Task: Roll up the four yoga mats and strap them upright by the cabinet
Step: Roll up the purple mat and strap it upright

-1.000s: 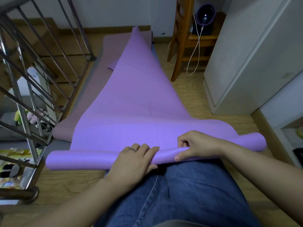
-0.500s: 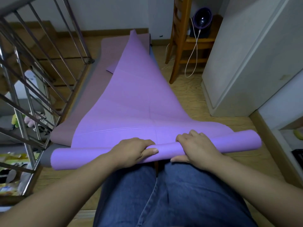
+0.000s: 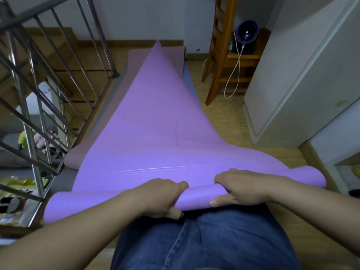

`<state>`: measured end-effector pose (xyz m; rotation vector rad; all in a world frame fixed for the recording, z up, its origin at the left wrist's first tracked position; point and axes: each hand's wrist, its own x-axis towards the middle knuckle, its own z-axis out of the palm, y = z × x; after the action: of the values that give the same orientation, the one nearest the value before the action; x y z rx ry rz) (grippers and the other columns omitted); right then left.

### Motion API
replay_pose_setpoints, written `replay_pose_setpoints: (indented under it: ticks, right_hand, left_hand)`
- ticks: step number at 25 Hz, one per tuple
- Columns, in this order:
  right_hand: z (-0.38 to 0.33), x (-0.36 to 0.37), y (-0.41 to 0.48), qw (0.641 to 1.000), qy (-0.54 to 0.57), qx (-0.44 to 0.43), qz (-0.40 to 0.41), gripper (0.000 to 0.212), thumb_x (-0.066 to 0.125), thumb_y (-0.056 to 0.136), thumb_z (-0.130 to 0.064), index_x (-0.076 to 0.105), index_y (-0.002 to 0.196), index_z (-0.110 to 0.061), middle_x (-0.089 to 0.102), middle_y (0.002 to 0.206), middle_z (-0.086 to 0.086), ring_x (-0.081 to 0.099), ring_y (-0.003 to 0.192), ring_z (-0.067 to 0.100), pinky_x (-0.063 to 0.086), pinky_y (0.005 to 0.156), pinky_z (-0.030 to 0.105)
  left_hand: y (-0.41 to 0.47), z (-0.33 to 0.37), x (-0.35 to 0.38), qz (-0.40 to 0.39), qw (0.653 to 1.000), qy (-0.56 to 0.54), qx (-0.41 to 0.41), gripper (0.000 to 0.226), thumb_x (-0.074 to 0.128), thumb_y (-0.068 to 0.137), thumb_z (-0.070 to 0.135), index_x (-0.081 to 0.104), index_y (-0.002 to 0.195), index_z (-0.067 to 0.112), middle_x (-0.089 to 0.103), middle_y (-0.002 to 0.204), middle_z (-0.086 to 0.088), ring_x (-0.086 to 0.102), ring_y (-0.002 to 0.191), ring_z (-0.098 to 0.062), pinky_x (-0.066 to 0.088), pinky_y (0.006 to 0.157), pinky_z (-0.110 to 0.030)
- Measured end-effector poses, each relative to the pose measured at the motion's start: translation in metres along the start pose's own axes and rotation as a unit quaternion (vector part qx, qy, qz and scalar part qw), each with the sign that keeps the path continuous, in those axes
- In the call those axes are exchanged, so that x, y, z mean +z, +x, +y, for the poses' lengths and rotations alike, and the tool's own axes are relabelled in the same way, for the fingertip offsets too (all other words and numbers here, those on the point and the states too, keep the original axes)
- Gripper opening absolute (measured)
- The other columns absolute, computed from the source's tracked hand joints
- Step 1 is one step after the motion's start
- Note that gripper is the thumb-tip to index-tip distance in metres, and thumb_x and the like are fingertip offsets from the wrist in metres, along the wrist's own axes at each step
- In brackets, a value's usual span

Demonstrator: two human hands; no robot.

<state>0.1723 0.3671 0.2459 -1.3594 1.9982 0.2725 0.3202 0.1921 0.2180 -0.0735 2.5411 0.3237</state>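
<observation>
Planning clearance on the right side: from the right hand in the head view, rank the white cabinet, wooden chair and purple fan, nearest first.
From the right hand on the purple mat:
1. White cabinet, right, just beyond.
2. Wooden chair, ahead, farther back.
3. Purple fan, on the chair seat, by the back wall.

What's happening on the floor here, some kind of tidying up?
A person is rolling up a purple yoga mat. The left hand and right hand both grip the rolled end near their lap; only a short stretch is rolled, and most of the mat lies spread out ahead. It lies over a dusty pink mat, flat beside the stair railing.
</observation>
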Motion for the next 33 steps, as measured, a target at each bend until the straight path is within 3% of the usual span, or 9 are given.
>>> replay_pose_setpoints:
  ticks: [4, 6, 9, 13, 18, 22, 24, 27, 33]
  right_hand:
    - [-0.013, 0.032, -0.011, 0.979, -0.118, -0.011, 0.168, 0.067, 0.048, 0.081, -0.068, 0.037, 0.132, -0.026, 0.044, 0.125, -0.002, 0.042, 0.116, 0.023, 0.036, 0.091, 0.039]
    - [-0.010, 0.034, 0.000, 0.974, -0.117, -0.016, 0.195, 0.059, 0.052, 0.083, -0.062, 0.043, 0.125, -0.022, 0.051, 0.119, 0.001, 0.047, 0.111, 0.025, 0.036, 0.086, 0.039]
    - [-0.006, 0.023, 0.013, 0.984, -0.105, -0.028, 0.139, 0.060, 0.056, 0.083, -0.062, 0.043, 0.122, -0.019, 0.054, 0.119, 0.003, 0.049, 0.108, 0.026, 0.036, 0.081, 0.035]
    - [-0.003, 0.004, 0.025, 0.997, -0.056, -0.024, 0.041, 0.065, 0.062, 0.078, -0.062, 0.044, 0.122, -0.018, 0.055, 0.122, 0.005, 0.050, 0.111, 0.026, 0.039, 0.082, 0.033]
    - [0.013, 0.022, 0.015, 0.959, -0.118, -0.026, 0.256, 0.058, 0.066, 0.069, -0.060, 0.055, 0.109, -0.019, 0.056, 0.106, 0.000, 0.052, 0.101, 0.025, 0.041, 0.077, 0.037]
    - [0.018, 0.016, 0.024, 0.978, -0.088, 0.006, 0.189, 0.050, 0.063, 0.072, -0.058, 0.053, 0.104, -0.021, 0.060, 0.105, -0.001, 0.055, 0.099, 0.023, 0.035, 0.070, 0.031]
    - [0.023, 0.007, 0.030, 0.988, -0.059, 0.008, 0.145, 0.050, 0.066, 0.070, -0.060, 0.054, 0.101, -0.022, 0.062, 0.104, -0.001, 0.057, 0.097, 0.023, 0.039, 0.071, 0.030]
    - [0.027, 0.011, 0.033, 0.989, -0.041, 0.001, 0.143, 0.051, 0.067, 0.068, -0.059, 0.055, 0.101, -0.023, 0.062, 0.104, -0.003, 0.056, 0.097, 0.022, 0.042, 0.074, 0.031]
    - [0.023, -0.022, 0.018, 0.988, -0.082, -0.002, 0.132, 0.058, 0.068, 0.068, -0.064, 0.053, 0.102, -0.021, 0.062, 0.102, 0.001, 0.058, 0.094, 0.024, 0.043, 0.071, 0.031]
  left_hand:
    - [0.000, 0.006, -0.004, -0.061, 0.996, -0.068, -0.022, 0.052, 0.064, 0.085, 0.043, 0.041, 0.125, 0.019, 0.059, 0.114, -0.010, 0.055, 0.098, -0.029, 0.043, 0.075, -0.033]
    - [-0.004, 0.010, -0.002, -0.014, 0.998, -0.042, -0.033, 0.051, 0.063, 0.085, 0.043, 0.042, 0.125, 0.019, 0.055, 0.118, -0.007, 0.055, 0.102, -0.028, 0.042, 0.077, -0.033]
    - [-0.013, 0.022, 0.020, 0.149, 0.980, 0.114, -0.069, 0.054, 0.069, 0.075, 0.043, 0.049, 0.119, 0.019, 0.052, 0.112, -0.005, 0.053, 0.103, -0.028, 0.043, 0.076, -0.035]
    - [-0.010, 0.021, 0.020, 0.160, 0.978, 0.100, -0.093, 0.050, 0.060, 0.082, 0.035, 0.039, 0.125, 0.021, 0.048, 0.119, -0.004, 0.052, 0.107, -0.028, 0.039, 0.076, -0.035]
    - [-0.004, -0.004, 0.011, 0.092, 0.993, -0.053, -0.053, 0.047, 0.065, 0.074, 0.037, 0.044, 0.115, 0.027, 0.057, 0.111, 0.003, 0.057, 0.098, -0.022, 0.046, 0.077, -0.033]
    - [0.011, -0.013, -0.007, 0.012, 0.994, -0.088, -0.057, 0.050, 0.071, 0.073, 0.043, 0.048, 0.114, 0.025, 0.059, 0.112, 0.001, 0.051, 0.104, -0.022, 0.047, 0.085, -0.036]
    - [0.012, -0.004, -0.001, 0.085, 0.993, 0.022, -0.078, 0.056, 0.069, 0.074, 0.044, 0.046, 0.120, 0.023, 0.053, 0.114, -0.002, 0.049, 0.106, -0.026, 0.045, 0.084, -0.036]
    - [0.007, 0.015, 0.019, 0.187, 0.968, 0.141, -0.085, 0.059, 0.079, 0.056, 0.036, 0.053, 0.107, 0.020, 0.056, 0.093, -0.004, 0.060, 0.079, -0.029, 0.046, 0.061, -0.034]
    - [-0.001, 0.013, -0.024, 0.137, 0.984, 0.070, -0.085, 0.046, 0.062, 0.079, 0.034, 0.041, 0.117, 0.020, 0.057, 0.112, -0.006, 0.058, 0.099, -0.030, 0.038, 0.068, -0.032]
